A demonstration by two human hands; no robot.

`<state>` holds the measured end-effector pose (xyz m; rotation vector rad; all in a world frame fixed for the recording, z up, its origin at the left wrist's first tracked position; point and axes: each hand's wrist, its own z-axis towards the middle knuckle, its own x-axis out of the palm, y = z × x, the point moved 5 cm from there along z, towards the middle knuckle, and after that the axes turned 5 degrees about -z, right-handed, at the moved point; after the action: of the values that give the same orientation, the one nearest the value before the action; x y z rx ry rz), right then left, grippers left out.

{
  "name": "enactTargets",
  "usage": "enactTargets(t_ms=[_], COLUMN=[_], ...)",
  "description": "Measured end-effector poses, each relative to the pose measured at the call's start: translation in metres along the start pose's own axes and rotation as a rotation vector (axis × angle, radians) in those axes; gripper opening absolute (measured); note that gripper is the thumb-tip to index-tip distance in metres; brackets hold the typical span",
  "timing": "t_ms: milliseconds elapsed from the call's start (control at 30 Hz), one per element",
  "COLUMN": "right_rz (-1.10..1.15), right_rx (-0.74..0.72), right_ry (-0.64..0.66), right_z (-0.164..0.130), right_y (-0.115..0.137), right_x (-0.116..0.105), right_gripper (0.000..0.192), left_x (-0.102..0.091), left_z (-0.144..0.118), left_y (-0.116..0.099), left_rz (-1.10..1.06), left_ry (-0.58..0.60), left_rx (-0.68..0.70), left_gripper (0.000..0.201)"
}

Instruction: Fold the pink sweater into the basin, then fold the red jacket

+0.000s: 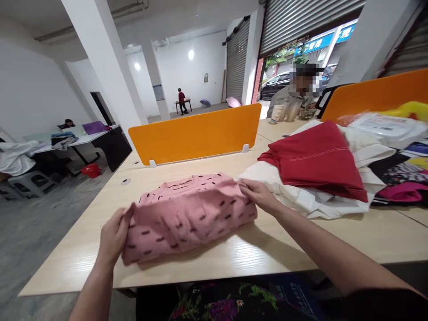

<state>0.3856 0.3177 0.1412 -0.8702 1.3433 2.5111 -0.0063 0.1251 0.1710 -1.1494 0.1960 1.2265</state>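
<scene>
While the fingertips of both hands are buried in knit folds, left hand [113, 236] and right hand [257, 194] each pinch an end of the folded pink sweater [187, 214]. It lies on the table [267, 249], long axis left-right, beside the clothes pile [317, 178].

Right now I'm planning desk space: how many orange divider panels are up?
2: one orange panel behind the pink sweater, another at far right behind the clothes pile.
</scene>
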Motion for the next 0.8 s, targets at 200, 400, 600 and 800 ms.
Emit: enactTargets(t_ms=[200,400,600,800], right_rz=[-0.348,-0.718,-0.696,-0.668], right_rx=[0.199,0.331,0.402,0.492], right_ry=[-0.082,0.072,0.015,0.007], right_z=[0.083,0.082,0.089,0.091], right_y=[-0.055,-0.097,-0.103,-0.107], right_x=[0.057,0.09,0.08,0.082], right_gripper=[0.031,0.03,0.044,0.035], left_x=[0.087,0.152,0.146,0.153], left_z=[0.107,0.1,0.11,0.109], left_y=[0.019,0.068,0.087,0.077], left_rz=[0.362,0.431,0.465,0.516], left_ry=[0.135,0.233,0.196,0.159], left_rx=[-0.147,-0.287,-0.385,-0.358], left_gripper=[0.037,0.039,0.045,0.035])
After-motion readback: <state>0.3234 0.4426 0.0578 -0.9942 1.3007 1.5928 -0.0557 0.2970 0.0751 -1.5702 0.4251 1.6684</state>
